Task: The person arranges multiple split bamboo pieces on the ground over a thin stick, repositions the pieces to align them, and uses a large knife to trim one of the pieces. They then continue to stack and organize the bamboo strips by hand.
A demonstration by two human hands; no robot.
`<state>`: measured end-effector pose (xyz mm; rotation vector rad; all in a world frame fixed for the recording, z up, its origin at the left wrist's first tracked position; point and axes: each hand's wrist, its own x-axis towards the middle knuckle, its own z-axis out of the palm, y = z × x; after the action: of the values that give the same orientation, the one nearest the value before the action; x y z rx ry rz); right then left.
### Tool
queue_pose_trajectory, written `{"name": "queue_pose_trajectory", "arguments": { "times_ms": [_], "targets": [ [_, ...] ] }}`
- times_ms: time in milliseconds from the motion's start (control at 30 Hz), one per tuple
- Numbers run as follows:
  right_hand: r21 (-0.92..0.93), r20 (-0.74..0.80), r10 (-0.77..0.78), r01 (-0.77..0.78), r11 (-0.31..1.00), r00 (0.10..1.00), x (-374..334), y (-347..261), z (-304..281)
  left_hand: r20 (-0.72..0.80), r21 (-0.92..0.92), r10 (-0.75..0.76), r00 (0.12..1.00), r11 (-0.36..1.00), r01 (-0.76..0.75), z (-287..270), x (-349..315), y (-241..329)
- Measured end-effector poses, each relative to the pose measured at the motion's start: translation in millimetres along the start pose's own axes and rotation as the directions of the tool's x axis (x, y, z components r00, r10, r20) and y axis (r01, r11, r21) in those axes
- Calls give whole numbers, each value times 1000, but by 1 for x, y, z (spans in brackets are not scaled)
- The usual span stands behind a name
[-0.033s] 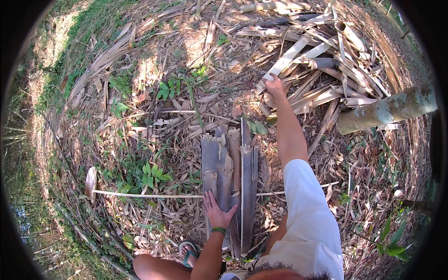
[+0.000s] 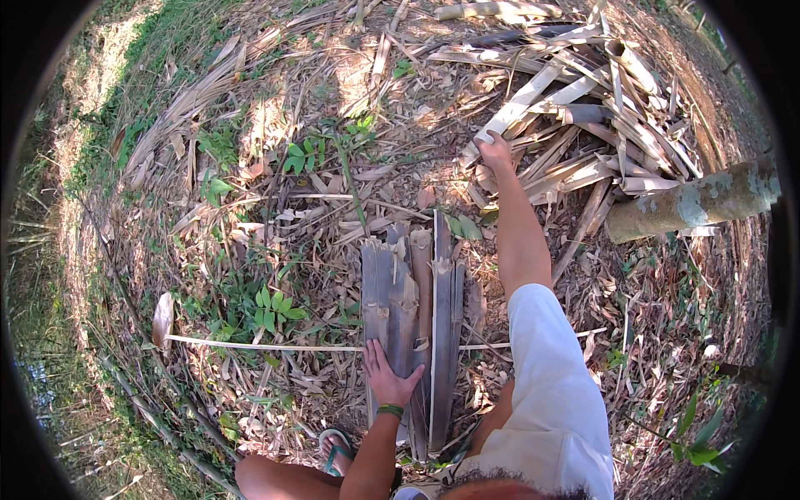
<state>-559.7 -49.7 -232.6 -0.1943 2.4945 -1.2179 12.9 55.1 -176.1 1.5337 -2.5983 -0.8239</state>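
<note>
Here, left fingers (image 2: pixel 379 355) flat on bamboo (image 2: pixel 377 287)

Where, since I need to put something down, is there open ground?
Leaf litter covers most ground. More open: below the trunk, right of the white shorts; and between the pale strip, left hand and sandal. Crowded: the bamboo pieces under that hand, and the heap at the right hand.

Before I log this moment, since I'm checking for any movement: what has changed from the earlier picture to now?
Only a slight shift of the whole view shows; nothing has visibly been taken up or let go. The right hand is still at the near end of the pale strip, and the left hand still rests spread on the grey split pieces.
</note>
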Motion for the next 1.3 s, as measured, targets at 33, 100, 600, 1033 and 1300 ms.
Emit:
{"name": "queue_pose_trajectory", "arguments": {
  "times_ms": [33,100,600,1033,1300],
  "targets": [
    [5,-7,38,-38,999,999,4,4,6,-2,9,-6,1000,1000,6,0,-1,-2],
    [-52,-97,52,-58,997,994,37,25,-12,12,-3,35,999,999,-35,5,6,9],
    [-253,-165,1,-43,967,986,65,10,26,2,47,37,999,998,-37,4,8,14],
    [910,124,-143,-55,411,982,-7,-29,-31,-7,57,16,1000,998,-16,0,6,17],
    [842,197,-96,-119,527,976,-110,-67,-100,10,15,-16,1000,1000,16,-3,-1,10]
  ]
}}
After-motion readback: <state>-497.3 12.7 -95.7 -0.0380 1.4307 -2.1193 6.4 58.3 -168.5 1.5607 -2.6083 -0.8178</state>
